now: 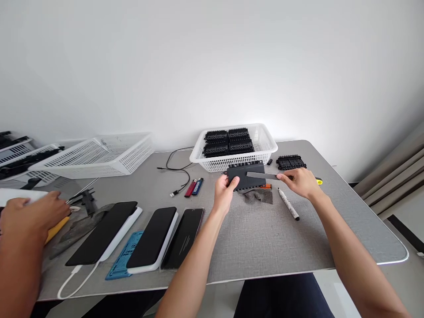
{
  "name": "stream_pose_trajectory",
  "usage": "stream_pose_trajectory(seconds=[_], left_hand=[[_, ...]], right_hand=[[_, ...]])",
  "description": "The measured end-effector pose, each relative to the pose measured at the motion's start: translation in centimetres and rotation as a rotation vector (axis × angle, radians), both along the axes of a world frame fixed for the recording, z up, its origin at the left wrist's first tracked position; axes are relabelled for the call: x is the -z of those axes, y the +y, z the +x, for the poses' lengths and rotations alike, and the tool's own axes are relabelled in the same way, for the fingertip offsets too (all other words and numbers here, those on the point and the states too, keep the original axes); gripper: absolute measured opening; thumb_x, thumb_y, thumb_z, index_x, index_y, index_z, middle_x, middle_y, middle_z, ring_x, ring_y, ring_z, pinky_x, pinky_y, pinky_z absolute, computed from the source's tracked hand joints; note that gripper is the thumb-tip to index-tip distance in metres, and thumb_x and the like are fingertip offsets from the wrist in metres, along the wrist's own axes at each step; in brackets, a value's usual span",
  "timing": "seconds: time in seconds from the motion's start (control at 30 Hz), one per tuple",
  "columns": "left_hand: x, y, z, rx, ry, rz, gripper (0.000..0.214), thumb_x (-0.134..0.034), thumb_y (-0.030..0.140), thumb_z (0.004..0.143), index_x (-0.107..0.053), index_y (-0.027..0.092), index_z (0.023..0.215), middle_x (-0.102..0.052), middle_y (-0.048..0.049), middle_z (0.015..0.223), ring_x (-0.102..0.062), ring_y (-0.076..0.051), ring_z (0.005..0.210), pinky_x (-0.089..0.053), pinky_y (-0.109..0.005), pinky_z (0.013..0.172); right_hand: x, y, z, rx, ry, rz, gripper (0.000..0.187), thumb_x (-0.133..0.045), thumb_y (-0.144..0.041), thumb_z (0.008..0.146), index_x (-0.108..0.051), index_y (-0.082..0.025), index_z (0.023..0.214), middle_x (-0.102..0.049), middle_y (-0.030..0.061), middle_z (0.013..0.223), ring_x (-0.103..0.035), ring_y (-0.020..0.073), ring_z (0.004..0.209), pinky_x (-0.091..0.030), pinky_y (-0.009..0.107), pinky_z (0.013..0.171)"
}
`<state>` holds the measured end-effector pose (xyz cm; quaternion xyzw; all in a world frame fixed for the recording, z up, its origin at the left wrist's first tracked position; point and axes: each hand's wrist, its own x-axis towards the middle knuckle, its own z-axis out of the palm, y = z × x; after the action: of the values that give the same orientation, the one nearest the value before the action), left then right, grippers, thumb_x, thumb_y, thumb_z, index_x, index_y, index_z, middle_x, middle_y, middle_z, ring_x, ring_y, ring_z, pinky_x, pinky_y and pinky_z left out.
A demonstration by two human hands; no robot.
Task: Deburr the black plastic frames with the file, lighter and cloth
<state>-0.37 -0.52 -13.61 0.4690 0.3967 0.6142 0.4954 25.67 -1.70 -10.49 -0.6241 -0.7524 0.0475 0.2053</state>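
Observation:
My left hand [225, 191] grips the left end of a flat black plastic part [247, 176] that rests over a grey cloth [258, 196]. My right hand [300, 182] holds a thin grey metal strip [262, 176] laid across the top of that part. Both sets of fingers are closed on what they hold. A white basket [265, 148] behind the hands holds several stacked black parts [228, 141]. One more black part [290, 162] lies to the right of the basket.
A marker pen [289, 204] lies near my right hand. Red and blue lighters [194, 187], a black cable [175, 170], three phones [154, 236] and an empty white basket [99, 155] lie to the left. Another person's hand [31, 216] rests at the far left edge.

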Motion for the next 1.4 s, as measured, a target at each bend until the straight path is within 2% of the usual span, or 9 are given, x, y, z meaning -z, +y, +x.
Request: stream_pose_trajectory(seconds=[0.13,0.37,0.83,0.97,1.07,1.17,1.23,1.3,1.4], left_hand=[[0.1,0.0,0.0,-0.009,-0.027,-0.004,0.042,-0.081,0.043,0.063,-0.066,0.016,0.093,-0.073,-0.0089,0.096,-0.067,-0.024,0.095,-0.047,-0.039,0.093],[0.0,0.1,-0.4,-0.039,-0.022,0.015,0.042,-0.081,0.042,0.063,-0.067,0.015,0.092,-0.073,-0.0089,0.094,-0.067,-0.025,0.097,-0.046,-0.039,0.095],[-0.1,0.1,-0.7,-0.038,-0.005,0.004,0.044,-0.082,0.043,0.062,-0.067,0.016,0.093,-0.073,-0.0100,0.095,-0.067,-0.026,0.097,-0.047,-0.041,0.094],[-0.3,0.0,-0.7,-0.060,-0.011,0.002,0.044,-0.082,0.044,0.062,-0.067,0.015,0.091,-0.073,-0.0096,0.093,-0.067,-0.026,0.097,-0.047,-0.040,0.093],[-0.4,0.0,-0.6,-0.095,-0.004,-0.012,0.044,-0.081,0.045,0.063,-0.066,0.015,0.091,-0.073,-0.0095,0.093,-0.067,-0.026,0.096,-0.047,-0.039,0.092],[-0.5,-0.3,0.2,-0.116,-0.019,0.010,0.043,-0.080,0.043,0.066,-0.064,0.015,0.095,-0.073,-0.0105,0.099,-0.066,-0.025,0.100,-0.047,-0.039,0.094],[-0.6,-0.8,1.1,-0.109,-0.031,0.056,0.043,-0.078,0.041,0.069,-0.061,0.017,0.101,-0.072,-0.0110,0.105,-0.066,-0.024,0.103,-0.047,-0.038,0.096],[-0.6,-1.5,2.1,-0.092,-0.021,0.097,0.043,-0.075,0.040,0.073,-0.057,0.019,0.106,-0.071,-0.0108,0.108,-0.066,-0.023,0.105,-0.047,-0.036,0.096],[-0.3,-2.8,3.6,-0.016,0.040,0.142,0.039,-0.070,0.038,0.079,-0.052,0.022,0.110,-0.069,-0.0105,0.112,-0.066,-0.023,0.105,-0.049,-0.035,0.093]], right_hand=[[0.1,0.0,-0.1,-0.004,-0.024,0.022,0.066,-0.027,-0.073,0.088,-0.047,-0.020,0.053,-0.044,0.0017,0.048,-0.037,0.0146,0.048,-0.019,0.029,0.054],[-0.1,-0.1,0.8,-0.016,-0.023,0.045,0.069,-0.023,-0.073,0.089,-0.057,-0.021,0.059,-0.048,0.0029,0.050,-0.042,0.0157,0.051,-0.019,0.029,0.053],[0.0,0.0,1.2,-0.044,-0.026,0.041,0.067,-0.024,-0.072,0.089,-0.053,-0.020,0.058,-0.046,0.0019,0.049,-0.038,0.0145,0.049,-0.019,0.028,0.053],[-0.3,0.0,1.9,0.004,0.009,0.029,0.064,-0.029,-0.071,0.089,-0.047,-0.020,0.054,-0.044,0.0014,0.049,-0.035,0.0142,0.049,-0.020,0.028,0.052],[-0.8,-0.2,1.7,0.065,0.193,0.020,0.062,-0.033,-0.070,0.088,-0.044,-0.020,0.053,-0.041,0.0002,0.047,-0.034,0.0129,0.048,-0.023,0.027,0.051],[-1.1,-0.8,-0.3,0.071,0.528,-0.017,0.062,-0.033,-0.070,0.089,-0.054,-0.018,0.061,-0.045,0.0001,0.052,-0.037,0.0118,0.048,-0.025,0.026,0.049],[-1.2,-1.3,-2.2,0.011,0.702,-0.091,0.061,-0.037,-0.070,0.087,-0.062,-0.016,0.073,-0.044,-0.0009,0.054,-0.035,0.0107,0.047,-0.025,0.025,0.047],[-1.2,-1.9,-4.0,-0.047,0.803,-0.109,0.055,-0.050,-0.068,0.082,-0.066,-0.015,0.081,-0.042,-0.0023,0.056,-0.032,0.0099,0.049,-0.024,0.025,0.046],[-1.1,-2.6,-6.2,-0.142,0.918,-0.146,0.053,-0.063,-0.060,0.077,-0.068,-0.015,0.105,-0.047,-0.0019,0.062,-0.037,0.0107,0.054,-0.029,0.024,0.047]])
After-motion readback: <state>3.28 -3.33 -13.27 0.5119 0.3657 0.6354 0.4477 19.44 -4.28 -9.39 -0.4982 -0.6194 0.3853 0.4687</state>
